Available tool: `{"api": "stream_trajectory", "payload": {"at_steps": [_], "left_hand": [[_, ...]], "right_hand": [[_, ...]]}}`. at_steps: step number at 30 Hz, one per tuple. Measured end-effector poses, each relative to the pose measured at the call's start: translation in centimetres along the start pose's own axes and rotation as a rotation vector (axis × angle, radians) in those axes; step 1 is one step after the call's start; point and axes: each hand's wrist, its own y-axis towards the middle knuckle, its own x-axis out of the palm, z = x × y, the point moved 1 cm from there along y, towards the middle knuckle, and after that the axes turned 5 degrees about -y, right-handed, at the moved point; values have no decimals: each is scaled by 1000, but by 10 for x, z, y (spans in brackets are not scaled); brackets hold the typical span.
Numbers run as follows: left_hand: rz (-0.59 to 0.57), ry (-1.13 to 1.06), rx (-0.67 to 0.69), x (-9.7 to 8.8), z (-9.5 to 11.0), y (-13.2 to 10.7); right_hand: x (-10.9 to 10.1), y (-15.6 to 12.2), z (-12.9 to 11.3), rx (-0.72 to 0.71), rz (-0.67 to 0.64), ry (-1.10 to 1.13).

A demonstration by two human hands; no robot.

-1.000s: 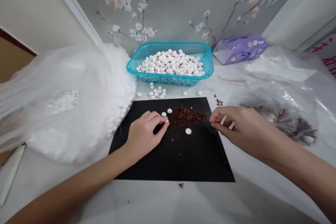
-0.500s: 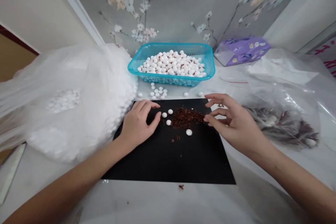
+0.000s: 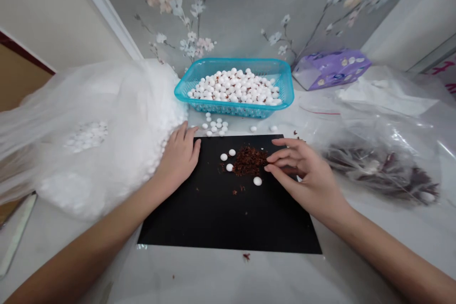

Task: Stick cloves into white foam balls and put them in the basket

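Currently the right grip [image 3: 302,175] sits narrow and seemingly empty at the crumbly brown flakes [image 3: 249,161], with smooth white beads [image 3: 223,157] just left of it on the black mat [image 3: 228,218], light and likely to roll unless pinched from both sides, while the left grip [image 3: 178,156] spreads wide.

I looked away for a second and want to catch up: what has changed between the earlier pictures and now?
The left hand has drawn back leftward from the white beads to the edge of the black sheet. The right hand has moved left, its fingertips now at the brown crumbled pile. Neither visibly holds anything. The beads and the teal basket stayed as they were.
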Motion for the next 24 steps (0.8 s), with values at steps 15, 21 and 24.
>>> {"api": "stream_trajectory", "payload": {"at_steps": [15,21,24], "left_hand": [[167,-398,103,-15,31,-15],[6,-702,283,-21,60,-33],[-144,-703,429,-22,67,-36]], "right_hand": [[11,-17,0,-177,106,-25],[14,-20,2,-168,156,-25],[14,-21,2,-190,157,-44]]}}
